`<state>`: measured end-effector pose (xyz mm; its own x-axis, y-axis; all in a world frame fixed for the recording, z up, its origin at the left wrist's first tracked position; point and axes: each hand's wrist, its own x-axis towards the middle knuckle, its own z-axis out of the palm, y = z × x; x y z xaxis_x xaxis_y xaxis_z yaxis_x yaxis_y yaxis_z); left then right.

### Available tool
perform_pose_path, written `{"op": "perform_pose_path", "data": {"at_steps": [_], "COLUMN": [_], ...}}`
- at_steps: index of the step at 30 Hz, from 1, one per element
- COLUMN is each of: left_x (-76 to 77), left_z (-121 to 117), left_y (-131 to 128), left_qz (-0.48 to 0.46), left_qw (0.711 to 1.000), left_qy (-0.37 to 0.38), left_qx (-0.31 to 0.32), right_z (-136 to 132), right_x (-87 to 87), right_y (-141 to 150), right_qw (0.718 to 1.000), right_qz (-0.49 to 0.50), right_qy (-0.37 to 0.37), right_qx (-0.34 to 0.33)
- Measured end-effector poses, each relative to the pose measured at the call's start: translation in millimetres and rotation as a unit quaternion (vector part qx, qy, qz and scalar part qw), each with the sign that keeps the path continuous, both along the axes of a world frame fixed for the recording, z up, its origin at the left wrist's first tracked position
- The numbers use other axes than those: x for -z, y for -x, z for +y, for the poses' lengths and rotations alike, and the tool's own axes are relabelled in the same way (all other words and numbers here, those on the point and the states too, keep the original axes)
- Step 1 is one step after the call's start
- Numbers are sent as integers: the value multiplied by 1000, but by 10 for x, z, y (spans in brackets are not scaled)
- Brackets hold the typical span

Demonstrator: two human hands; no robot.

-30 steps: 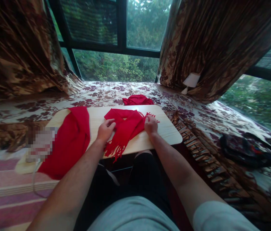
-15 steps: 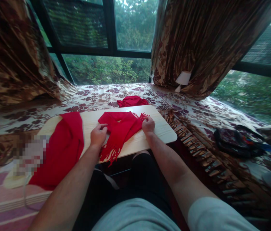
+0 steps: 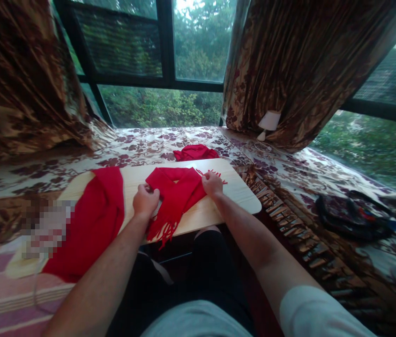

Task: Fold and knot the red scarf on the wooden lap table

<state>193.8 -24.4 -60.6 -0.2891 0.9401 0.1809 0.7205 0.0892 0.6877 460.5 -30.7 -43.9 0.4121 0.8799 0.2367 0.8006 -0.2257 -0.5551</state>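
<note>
A: Position of the red scarf [image 3: 180,199]?
B: On the pale board [image 3: 238,189], crossed over itself. One fringed end droops past the near edge; the other fringe shows by the right hand [image 3: 213,183].
A: Grip, right?
B: Fingers together, clamped on the scarf near that fringe.
A: And the left hand [image 3: 145,200]?
B: Fingers curled, at the scarf's left side. From where I stand, I cannot tell whether they pinch cloth.
A: Other items on the board?
B: A larger red cloth [image 3: 95,224], left of the left hand, and a blurred-out object [image 3: 48,229] at the left end, unidentifiable.
A: Surroundings?
B: Red bundle [image 3: 197,152] just beyond the far edge, on a floral cover [image 3: 141,142]. White-shaded lamp [image 3: 270,120] by the right curtain [image 3: 289,61]. Dark bag [image 3: 352,217] well apart, to the right.
</note>
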Motion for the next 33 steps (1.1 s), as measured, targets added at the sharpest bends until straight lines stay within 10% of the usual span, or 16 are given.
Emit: {"op": "perform_pose_path", "data": {"at_steps": [15,26,33], "left_x": [-166,-84,-13], "left_z": [363,110,137], "left_y": [-126,-365,-335], "left_qz": [6,87,137], "left_qw": [991,995,989], "left_qy": [129,-13,-30], "left_qx": [-18,-53,54], "right_z": [734,652,737], "right_x": [-201,-199,-85], "right_y": [107,174,150], "right_qw": [973,974,991], "right_qz": [-76,-119,-8], "right_qy": [180,150,81], "right_qx": [-121,-122,-104]}}
